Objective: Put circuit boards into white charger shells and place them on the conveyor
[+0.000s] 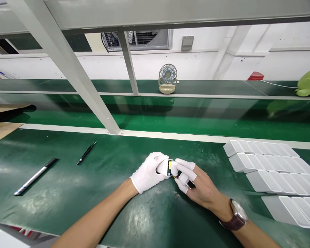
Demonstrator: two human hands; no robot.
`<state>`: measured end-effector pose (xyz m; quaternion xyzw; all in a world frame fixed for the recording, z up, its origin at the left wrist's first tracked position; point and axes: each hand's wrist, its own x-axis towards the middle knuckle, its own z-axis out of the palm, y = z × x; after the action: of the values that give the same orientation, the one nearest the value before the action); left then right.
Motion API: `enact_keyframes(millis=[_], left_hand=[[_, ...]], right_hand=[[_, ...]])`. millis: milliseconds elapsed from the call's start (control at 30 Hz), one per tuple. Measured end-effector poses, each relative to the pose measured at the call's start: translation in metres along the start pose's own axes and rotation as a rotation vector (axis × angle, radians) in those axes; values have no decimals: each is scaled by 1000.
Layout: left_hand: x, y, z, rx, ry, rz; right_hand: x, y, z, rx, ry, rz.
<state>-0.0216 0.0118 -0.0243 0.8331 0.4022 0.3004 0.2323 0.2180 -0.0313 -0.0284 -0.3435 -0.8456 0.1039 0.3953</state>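
Observation:
My left hand (151,172), in a white glove, is closed around a white plastic housing (163,167). A small circuit board (169,167) with a yellow-wrapped part shows at the housing's open right end. My right hand (196,181) wears white finger covers. Its fingertips pinch at the board's right side, which they partly hide. A small white plastic piece (184,179) also sits among the right fingers. Whether that piece is joined to the board cannot be made out. Both hands meet just above the green worktop (134,220).
Rows of white plastic housings (266,162) stand on the right. A marker (36,177) and a black pen (86,153) lie on the left, near brown cardboard (2,131). A slanted metal post (80,75) rises from the bench. Behind it stands a small fan (167,77).

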Motion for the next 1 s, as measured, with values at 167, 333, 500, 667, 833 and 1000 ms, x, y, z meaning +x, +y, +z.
enact_keyframes(millis=[167, 333, 500, 667, 833, 1000], left_hand=[[0, 1, 0, 5, -1, -5], [-2, 3, 2, 22, -38, -53], [-3, 8, 1, 180, 7, -25], [-3, 0, -2, 78, 33, 27], [0, 2, -7, -248, -90, -188], [4, 9, -15, -323, -127, -261]], right_hand=[[1, 0, 1, 24, 12, 11], [-1, 0, 5, 52, -10, 34], [1, -4, 1, 102, 15, 143], [4, -8, -6, 210, -15, 166], [4, -8, 3, 90, 106, 119], [3, -3, 9, -29, 33, 58]])
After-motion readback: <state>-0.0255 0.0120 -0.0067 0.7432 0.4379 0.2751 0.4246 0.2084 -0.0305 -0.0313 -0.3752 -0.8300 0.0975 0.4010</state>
